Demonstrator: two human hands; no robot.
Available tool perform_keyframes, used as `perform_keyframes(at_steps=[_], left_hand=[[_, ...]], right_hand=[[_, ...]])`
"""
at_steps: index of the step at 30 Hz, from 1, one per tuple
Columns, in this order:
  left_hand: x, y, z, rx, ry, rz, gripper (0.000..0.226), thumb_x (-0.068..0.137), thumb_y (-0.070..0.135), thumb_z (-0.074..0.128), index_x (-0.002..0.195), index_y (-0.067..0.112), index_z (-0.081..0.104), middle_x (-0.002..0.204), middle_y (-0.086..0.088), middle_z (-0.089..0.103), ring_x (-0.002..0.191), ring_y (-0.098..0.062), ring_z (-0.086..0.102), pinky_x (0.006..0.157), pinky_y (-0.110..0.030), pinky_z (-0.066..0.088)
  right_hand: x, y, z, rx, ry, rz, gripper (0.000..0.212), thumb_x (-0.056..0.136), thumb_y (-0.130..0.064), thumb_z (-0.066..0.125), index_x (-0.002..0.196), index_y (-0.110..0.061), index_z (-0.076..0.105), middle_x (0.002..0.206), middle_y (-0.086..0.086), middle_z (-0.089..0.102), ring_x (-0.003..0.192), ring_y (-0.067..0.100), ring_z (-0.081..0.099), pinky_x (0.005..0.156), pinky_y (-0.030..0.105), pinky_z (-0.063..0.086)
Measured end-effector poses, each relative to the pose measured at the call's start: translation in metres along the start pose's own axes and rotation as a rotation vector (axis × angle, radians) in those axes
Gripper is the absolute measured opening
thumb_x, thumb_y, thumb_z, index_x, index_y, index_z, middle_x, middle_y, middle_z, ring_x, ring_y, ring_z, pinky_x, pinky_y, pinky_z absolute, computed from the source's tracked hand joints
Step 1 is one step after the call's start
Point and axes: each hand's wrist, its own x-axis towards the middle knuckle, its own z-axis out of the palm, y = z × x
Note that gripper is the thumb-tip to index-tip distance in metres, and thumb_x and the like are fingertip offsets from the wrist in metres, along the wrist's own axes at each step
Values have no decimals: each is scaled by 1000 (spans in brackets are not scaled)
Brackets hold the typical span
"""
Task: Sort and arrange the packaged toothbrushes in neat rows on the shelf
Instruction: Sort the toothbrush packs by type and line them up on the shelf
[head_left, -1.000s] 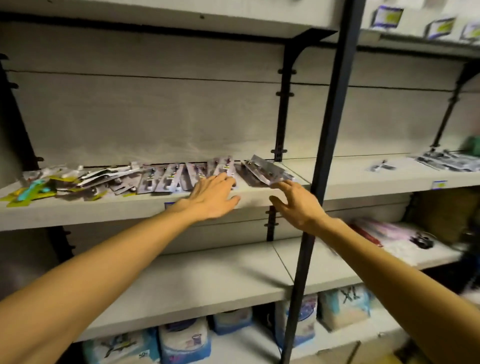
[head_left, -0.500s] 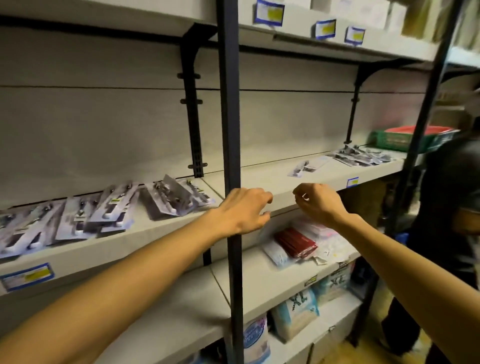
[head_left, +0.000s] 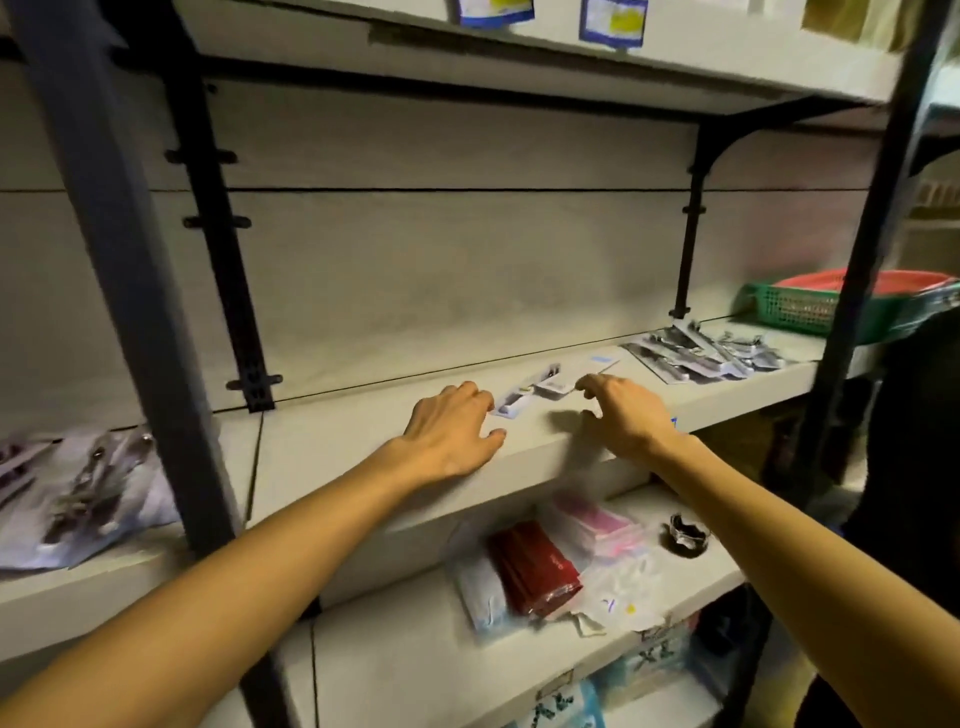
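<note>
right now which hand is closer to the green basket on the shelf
Right. The right hand rests mid-shelf, with the pile of packs between it and the green basket. The left hand sits farther left, beyond the two loose packs.

- Bagged goods (head_left: 652, 656) at the front edge of the bottom shelf: large letters that look like "XL", blurred.
- Shelf labels (head_left: 613, 21) on the front edge of the top shelf: blue-bordered with a yellow patch, print too blurred to read.
- Red packet (head_left: 535, 566) on the lower shelf: a small pale mark, not legible.
- Packaged toothbrushes (head_left: 698, 356) near the middle shelf's right end: print too small to read.
</note>
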Motion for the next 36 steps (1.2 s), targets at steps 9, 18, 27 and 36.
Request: perform_keyframes(at_steps=[9, 18, 27, 36], left_hand=[[92, 27, 41, -71, -174, -280, 52, 93, 74, 30, 98, 27, 51, 111, -2, 60, 99, -26, 52, 72, -38, 38], [122, 2, 45, -120, -17, -338, 37, 92, 55, 55, 96, 25, 75, 88, 5, 71, 86, -24, 63, 69, -33, 48], [129, -13, 55, -1147, 161, -578, 27, 98, 28, 62, 92, 2, 69, 76, -10, 62, 67, -18, 47, 53, -25, 34], [130, 6, 60, -1299, 191, -539, 36, 87, 9, 74, 114, 5, 51, 96, -10, 63, 71, -14, 60, 50, -16, 49]], right_hand=[[91, 79, 25, 91, -87, -64, 67, 86, -17, 59, 149, -21, 38, 148, 4, 48, 131, 29, 48, 99, 38, 47], [138, 104, 55, 48, -59, -104, 32, 99, -27, 50, 128, -22, 63, 129, 10, 64, 131, 33, 46, 100, 39, 44], [136, 106, 48, 1012, 359, -87, 18, 98, -16, 61, 111, -14, 73, 98, 0, 75, 88, 11, 72, 77, 34, 61], [139, 112, 45, 1337, 341, 233, 21, 103, -22, 52, 110, -4, 62, 90, 12, 71, 68, 24, 70, 51, 29, 55]])
